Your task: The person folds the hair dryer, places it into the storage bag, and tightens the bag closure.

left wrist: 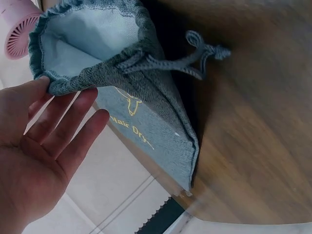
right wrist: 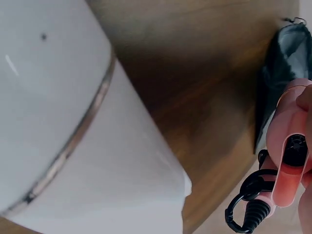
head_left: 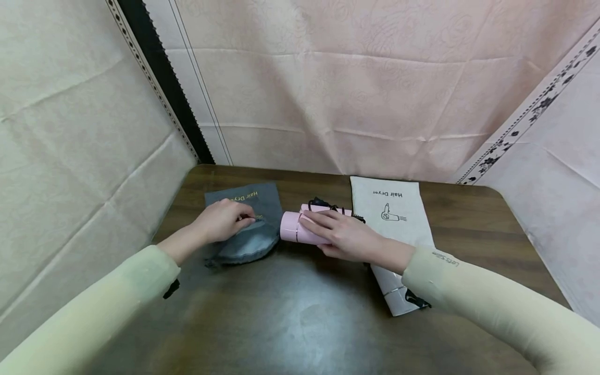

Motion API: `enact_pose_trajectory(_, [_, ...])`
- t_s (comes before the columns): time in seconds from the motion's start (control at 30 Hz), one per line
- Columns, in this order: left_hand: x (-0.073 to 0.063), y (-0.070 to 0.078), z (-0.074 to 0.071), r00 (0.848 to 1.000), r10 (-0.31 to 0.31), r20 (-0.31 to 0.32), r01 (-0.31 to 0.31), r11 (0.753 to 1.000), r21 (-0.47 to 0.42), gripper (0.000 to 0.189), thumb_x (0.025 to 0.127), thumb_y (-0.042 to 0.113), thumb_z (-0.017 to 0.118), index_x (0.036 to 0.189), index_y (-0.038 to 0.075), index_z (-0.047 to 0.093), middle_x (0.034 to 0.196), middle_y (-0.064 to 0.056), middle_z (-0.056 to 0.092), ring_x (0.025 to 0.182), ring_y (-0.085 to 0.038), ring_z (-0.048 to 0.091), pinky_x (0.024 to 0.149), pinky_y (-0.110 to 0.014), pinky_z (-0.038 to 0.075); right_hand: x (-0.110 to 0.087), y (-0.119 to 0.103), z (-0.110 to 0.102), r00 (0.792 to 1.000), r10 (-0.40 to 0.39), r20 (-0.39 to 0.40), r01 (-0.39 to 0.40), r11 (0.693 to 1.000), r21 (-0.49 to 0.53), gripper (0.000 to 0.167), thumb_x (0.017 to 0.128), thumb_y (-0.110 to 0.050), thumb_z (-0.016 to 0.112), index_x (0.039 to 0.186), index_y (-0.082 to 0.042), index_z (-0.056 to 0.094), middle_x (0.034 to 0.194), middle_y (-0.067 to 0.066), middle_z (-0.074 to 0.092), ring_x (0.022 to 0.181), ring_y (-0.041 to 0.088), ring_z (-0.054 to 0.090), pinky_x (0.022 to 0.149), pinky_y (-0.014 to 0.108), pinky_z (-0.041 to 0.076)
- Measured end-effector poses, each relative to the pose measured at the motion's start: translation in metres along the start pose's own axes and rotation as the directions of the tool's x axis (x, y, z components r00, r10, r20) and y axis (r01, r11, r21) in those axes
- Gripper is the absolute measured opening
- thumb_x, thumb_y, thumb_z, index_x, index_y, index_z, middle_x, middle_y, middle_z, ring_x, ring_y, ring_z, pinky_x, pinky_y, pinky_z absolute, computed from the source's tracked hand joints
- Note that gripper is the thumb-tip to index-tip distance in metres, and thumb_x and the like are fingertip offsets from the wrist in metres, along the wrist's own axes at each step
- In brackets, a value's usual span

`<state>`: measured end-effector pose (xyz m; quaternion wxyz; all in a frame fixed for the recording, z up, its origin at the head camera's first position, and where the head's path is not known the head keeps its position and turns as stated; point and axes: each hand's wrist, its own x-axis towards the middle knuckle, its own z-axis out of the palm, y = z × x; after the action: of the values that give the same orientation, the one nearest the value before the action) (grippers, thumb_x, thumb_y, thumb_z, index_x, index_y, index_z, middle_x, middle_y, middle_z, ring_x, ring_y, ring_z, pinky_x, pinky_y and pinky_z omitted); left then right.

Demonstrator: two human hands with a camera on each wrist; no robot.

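My left hand (head_left: 224, 221) pinches the rim of a grey-blue drawstring pouch (head_left: 264, 198) marked "Hair Dryer". In the left wrist view, thumb and fingertips hold that rim, and the mouth of the pouch (left wrist: 141, 117) gapes, showing a pale lining. My right hand (head_left: 349, 237) grips a pink folding hair dryer (head_left: 289, 227) from above. Its round front end is right at the pouch's mouth. The right wrist view shows the folded pink dryer (right wrist: 282, 131) with a black coiled cord (right wrist: 251, 195) at its handle; most of the right hand is cut off there.
A white pouch (head_left: 394, 205) printed with a dryer drawing lies to the right, under my right forearm. A white hair dryer (head_left: 396, 291) pokes out of its near end, with black cord (head_left: 416, 300) beside it. Cloth curtains (head_left: 375, 104) enclose the wooden table (head_left: 281, 323).
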<state>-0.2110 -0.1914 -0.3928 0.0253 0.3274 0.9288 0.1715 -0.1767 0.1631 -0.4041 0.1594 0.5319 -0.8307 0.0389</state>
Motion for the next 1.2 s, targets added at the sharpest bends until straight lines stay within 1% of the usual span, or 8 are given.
enact_pose_trajectory(0.2, [0.011, 0.008, -0.001, 0.998, -0.042, -0.036, 0.041, 0.999, -0.012, 0.013, 0.104, 0.015, 0.071, 0.108, 0.007, 0.080, 0.097, -0.003, 0.078, 0.078, -0.013, 0.068, 0.074, -0.043, 0.059, -0.002, -0.006, -0.007, 1.000, -0.009, -0.030, 0.009, 1.000, -0.005, 0.075, 0.090, -0.020, 0.084, 0.156, -0.002, 0.053, 0.154, 0.017, 0.058, 0.132, 0.037, 0.062, 0.108, 0.048, 0.054])
enact_pose_trajectory(0.3, [0.018, 0.012, -0.004, 0.996, -0.076, -0.044, 0.075, 0.997, -0.023, 0.014, 0.104, 0.016, 0.070, 0.109, 0.007, 0.080, 0.096, -0.003, 0.077, 0.076, -0.013, 0.067, 0.076, -0.043, 0.058, -0.003, -0.010, -0.010, 0.999, -0.019, -0.041, 0.019, 1.000, -0.006, 0.074, 0.090, -0.020, 0.084, 0.155, -0.002, 0.053, 0.154, 0.017, 0.059, 0.131, 0.036, 0.062, 0.108, 0.048, 0.054])
enact_pose_trajectory(0.47, [0.029, 0.017, -0.010, 0.993, -0.112, -0.045, 0.110, 0.993, -0.030, 0.015, 0.105, 0.017, 0.068, 0.106, 0.007, 0.080, 0.087, -0.001, 0.073, 0.071, -0.015, 0.062, 0.071, -0.042, 0.055, -0.002, -0.020, -0.014, 0.996, -0.063, -0.062, 0.061, 0.998, -0.023, 0.073, 0.089, -0.021, 0.084, 0.153, -0.003, 0.056, 0.154, 0.016, 0.059, 0.129, 0.035, 0.064, 0.104, 0.045, 0.057])
enact_pose_trajectory(0.6, [0.037, 0.022, -0.014, 0.991, -0.124, -0.054, 0.125, 0.992, -0.001, 0.015, 0.106, 0.018, 0.068, 0.106, 0.008, 0.079, 0.086, -0.001, 0.073, 0.071, -0.016, 0.062, 0.070, -0.042, 0.055, 0.002, -0.028, -0.014, 0.992, -0.103, -0.076, 0.101, 0.994, -0.041, 0.072, 0.089, -0.024, 0.084, 0.153, -0.004, 0.057, 0.154, 0.014, 0.059, 0.129, 0.032, 0.064, 0.104, 0.043, 0.057])
enact_pose_trajectory(0.83, [0.045, 0.035, -0.022, 0.992, -0.115, -0.051, 0.117, 0.992, 0.046, 0.016, 0.106, 0.017, 0.068, 0.107, 0.007, 0.079, 0.090, -0.004, 0.074, 0.075, -0.018, 0.066, 0.073, -0.043, 0.057, 0.013, -0.038, -0.011, 0.985, -0.149, -0.090, 0.148, 0.989, -0.021, 0.068, 0.089, -0.023, 0.082, 0.151, -0.006, 0.059, 0.154, 0.012, 0.060, 0.131, 0.030, 0.063, 0.107, 0.042, 0.055])
enact_pose_trajectory(0.97, [0.048, 0.039, -0.024, 0.993, -0.102, -0.054, 0.105, 0.993, 0.052, 0.014, 0.105, 0.016, 0.069, 0.106, 0.006, 0.079, 0.091, -0.005, 0.075, 0.076, -0.019, 0.067, 0.074, -0.043, 0.058, 0.019, -0.044, -0.009, 0.983, -0.160, -0.084, 0.161, 0.987, -0.001, 0.067, 0.090, -0.023, 0.081, 0.152, -0.008, 0.059, 0.155, 0.012, 0.059, 0.133, 0.029, 0.062, 0.107, 0.041, 0.055])
enact_pose_trajectory(1.1, [0.051, 0.043, -0.026, 0.995, -0.087, -0.047, 0.089, 0.995, 0.051, 0.013, 0.105, 0.015, 0.069, 0.105, 0.006, 0.079, 0.089, -0.005, 0.075, 0.073, -0.018, 0.067, 0.071, -0.041, 0.058, 0.022, -0.049, -0.007, 0.981, -0.179, -0.077, 0.179, 0.984, -0.007, 0.065, 0.092, -0.024, 0.080, 0.152, -0.010, 0.059, 0.155, 0.012, 0.059, 0.134, 0.028, 0.061, 0.106, 0.040, 0.055])
enact_pose_trajectory(1.2, [0.051, 0.046, -0.026, 0.995, -0.092, -0.032, 0.094, 0.994, 0.054, 0.013, 0.105, 0.015, 0.069, 0.104, 0.006, 0.079, 0.088, -0.005, 0.075, 0.072, -0.017, 0.066, 0.070, -0.040, 0.058, 0.024, -0.051, -0.006, 0.981, -0.181, -0.066, 0.182, 0.983, 0.000, 0.065, 0.093, -0.024, 0.078, 0.153, -0.011, 0.058, 0.156, 0.011, 0.058, 0.135, 0.028, 0.060, 0.104, 0.039, 0.056])
